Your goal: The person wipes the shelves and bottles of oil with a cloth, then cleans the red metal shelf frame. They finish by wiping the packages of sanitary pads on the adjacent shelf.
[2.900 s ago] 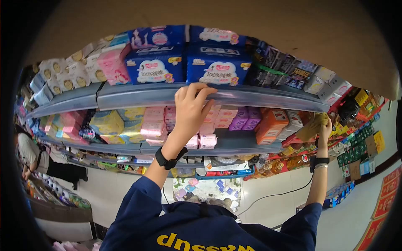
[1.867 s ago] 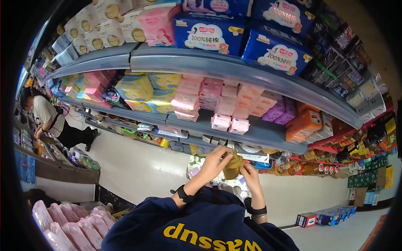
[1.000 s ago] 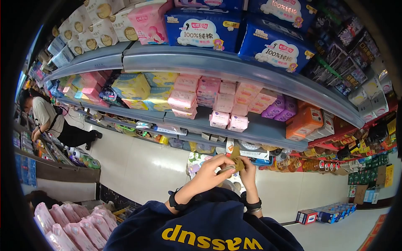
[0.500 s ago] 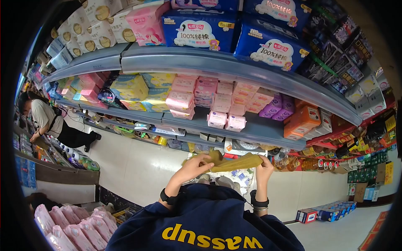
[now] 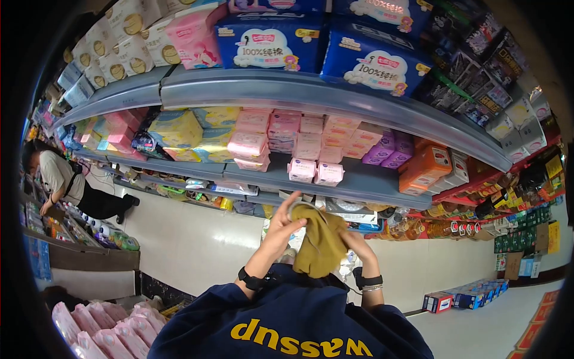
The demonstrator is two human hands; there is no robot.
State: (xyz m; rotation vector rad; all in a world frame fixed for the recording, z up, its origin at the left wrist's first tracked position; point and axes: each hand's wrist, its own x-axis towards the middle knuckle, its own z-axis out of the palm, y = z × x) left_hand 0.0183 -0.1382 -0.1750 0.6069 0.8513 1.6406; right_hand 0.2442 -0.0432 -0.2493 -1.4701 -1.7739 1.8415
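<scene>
Beside stocked shelf [image 5: 372, 178]: olive cloth [image 5: 323, 244] grasped in left hand [image 5: 278, 230] and right hand [image 5: 359, 243]. Possible dislodging of front pink packs [image 5: 329, 173] if snagged by slack olive cloth.

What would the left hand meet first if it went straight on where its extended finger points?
Probably the grey shelf edge, just beyond the left hand in the picture, with small pink packs behind that edge. Depth is unclear, so the hand might pass beneath it.
</scene>
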